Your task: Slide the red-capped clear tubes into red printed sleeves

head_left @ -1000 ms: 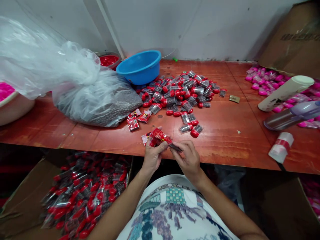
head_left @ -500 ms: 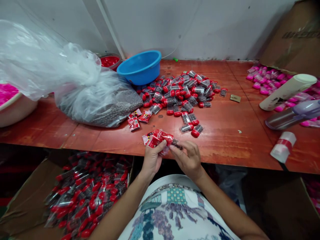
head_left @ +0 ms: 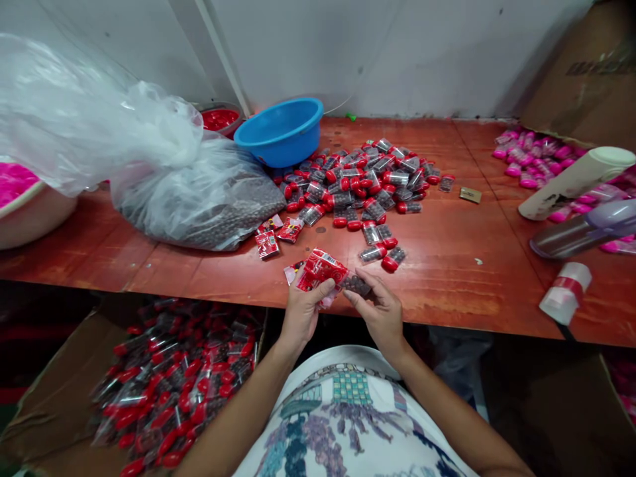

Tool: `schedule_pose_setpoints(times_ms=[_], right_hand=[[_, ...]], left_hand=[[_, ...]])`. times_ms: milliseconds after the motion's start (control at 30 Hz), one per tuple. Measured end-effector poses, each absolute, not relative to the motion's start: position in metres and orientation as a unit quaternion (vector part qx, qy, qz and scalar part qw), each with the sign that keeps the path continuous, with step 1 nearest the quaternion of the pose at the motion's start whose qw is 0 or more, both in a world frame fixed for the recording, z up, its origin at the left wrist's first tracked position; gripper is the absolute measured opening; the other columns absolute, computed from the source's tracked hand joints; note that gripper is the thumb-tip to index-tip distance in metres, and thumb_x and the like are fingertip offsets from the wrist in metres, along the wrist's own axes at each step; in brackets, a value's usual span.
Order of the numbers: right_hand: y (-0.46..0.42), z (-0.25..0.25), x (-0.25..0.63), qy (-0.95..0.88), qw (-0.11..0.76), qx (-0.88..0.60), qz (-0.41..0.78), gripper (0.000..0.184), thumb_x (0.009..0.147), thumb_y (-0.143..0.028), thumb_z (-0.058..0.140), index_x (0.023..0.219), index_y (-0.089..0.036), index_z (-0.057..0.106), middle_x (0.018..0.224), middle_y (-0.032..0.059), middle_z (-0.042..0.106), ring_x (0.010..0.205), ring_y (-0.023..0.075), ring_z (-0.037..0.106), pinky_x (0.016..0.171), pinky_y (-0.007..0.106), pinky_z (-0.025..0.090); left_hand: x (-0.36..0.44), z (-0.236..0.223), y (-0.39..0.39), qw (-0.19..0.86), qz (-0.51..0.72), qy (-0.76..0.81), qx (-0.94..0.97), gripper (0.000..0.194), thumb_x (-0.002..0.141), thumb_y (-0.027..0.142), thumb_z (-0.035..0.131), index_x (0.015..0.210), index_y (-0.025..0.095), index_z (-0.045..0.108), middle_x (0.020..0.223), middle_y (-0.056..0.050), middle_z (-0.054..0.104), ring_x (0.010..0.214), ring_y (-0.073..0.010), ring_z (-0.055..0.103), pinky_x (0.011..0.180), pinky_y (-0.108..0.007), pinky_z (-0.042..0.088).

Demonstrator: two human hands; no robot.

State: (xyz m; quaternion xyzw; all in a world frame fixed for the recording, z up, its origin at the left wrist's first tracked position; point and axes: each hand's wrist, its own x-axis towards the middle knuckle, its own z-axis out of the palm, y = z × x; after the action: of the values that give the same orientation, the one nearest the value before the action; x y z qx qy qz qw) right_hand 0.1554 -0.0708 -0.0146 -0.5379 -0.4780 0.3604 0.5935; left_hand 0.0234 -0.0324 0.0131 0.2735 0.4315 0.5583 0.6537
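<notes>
My left hand (head_left: 303, 308) is closed on several red printed packets (head_left: 325, 266), its thumb pressed across the front one. A small clear container of dark beads (head_left: 356, 285) sticks out at the packets' right side. My right hand (head_left: 381, 308) has its thumb and index finger on either side of this container. Whether the container has a red cap is hidden by the packets. Just beyond my left hand, other red packets (head_left: 267, 244) lie on the reddish wooden table (head_left: 447, 278). A few red-capped bottles (head_left: 393, 259) rest past my right hand.
A heap of red-capped bottles (head_left: 372, 175) lies before a blue basin (head_left: 281, 136). At left slumps a plastic bag of dark beads (head_left: 209, 205). A cardboard box (head_left: 54, 397) below the table holds more bottles. A white flask (head_left: 571, 182) and a tumbler (head_left: 576, 228) lie right.
The front red packet has tilted up and its barcode now shows. My right fingers have spread slightly, and more of the container of dark beads is visible.
</notes>
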Motion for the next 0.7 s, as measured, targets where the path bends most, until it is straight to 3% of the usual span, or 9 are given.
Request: schedule_pose_setpoints(times_ms=[133, 367, 567, 700], right_hand=[[-0.072, -0.014, 0.154, -0.497, 0.595, -0.536, 0.334, 0.035, 0.078, -0.026, 0.068, 0.113, -0.025, 0.066, 0.105, 0.0052, 0.068, 0.094, 0.0199, 0.064, 0.083, 0.033, 0.054], [-0.071, -0.016, 0.147, -0.383, 0.592, -0.524, 0.477, 0.044, 0.074, -0.029, 0.072, 0.116, -0.022, 0.063, 0.100, 0.0039, 0.071, 0.086, 0.0205, 0.068, 0.079, 0.036, 0.056], [-0.072, -0.021, 0.146, -0.502, 0.609, -0.516, 0.333, 0.030, 0.079, -0.021, 0.066, 0.109, -0.026, 0.064, 0.101, 0.0032, 0.065, 0.092, 0.0179, 0.063, 0.081, 0.032, 0.053], [-0.072, -0.023, 0.145, -0.496, 0.608, -0.515, 0.346, 0.029, 0.078, -0.021, 0.067, 0.106, -0.026, 0.063, 0.096, 0.0023, 0.064, 0.086, 0.0168, 0.064, 0.076, 0.030, 0.054]], left_hand=[[0.024, 0.013, -0.033, 0.645, 0.548, 0.441, 0.299, 0.038, 0.058, 0.016, 0.081, 0.091, 0.016, 0.064, 0.083, -0.001, 0.070, 0.071, -0.0133, 0.064, 0.066, -0.023, 0.051], [0.018, 0.016, -0.031, 0.633, 0.532, 0.447, 0.341, 0.043, 0.056, 0.014, 0.082, 0.095, 0.017, 0.063, 0.084, 0.000, 0.070, 0.073, -0.0142, 0.064, 0.069, -0.026, 0.051], [0.019, 0.014, -0.030, 0.624, 0.539, 0.450, 0.343, 0.032, 0.060, 0.017, 0.080, 0.087, 0.015, 0.065, 0.081, -0.001, 0.069, 0.071, -0.0135, 0.063, 0.069, -0.025, 0.051], [0.021, 0.013, -0.029, 0.616, 0.560, 0.447, 0.327, 0.029, 0.061, 0.019, 0.080, 0.086, 0.016, 0.065, 0.076, 0.001, 0.067, 0.066, -0.0118, 0.061, 0.064, -0.024, 0.051]])
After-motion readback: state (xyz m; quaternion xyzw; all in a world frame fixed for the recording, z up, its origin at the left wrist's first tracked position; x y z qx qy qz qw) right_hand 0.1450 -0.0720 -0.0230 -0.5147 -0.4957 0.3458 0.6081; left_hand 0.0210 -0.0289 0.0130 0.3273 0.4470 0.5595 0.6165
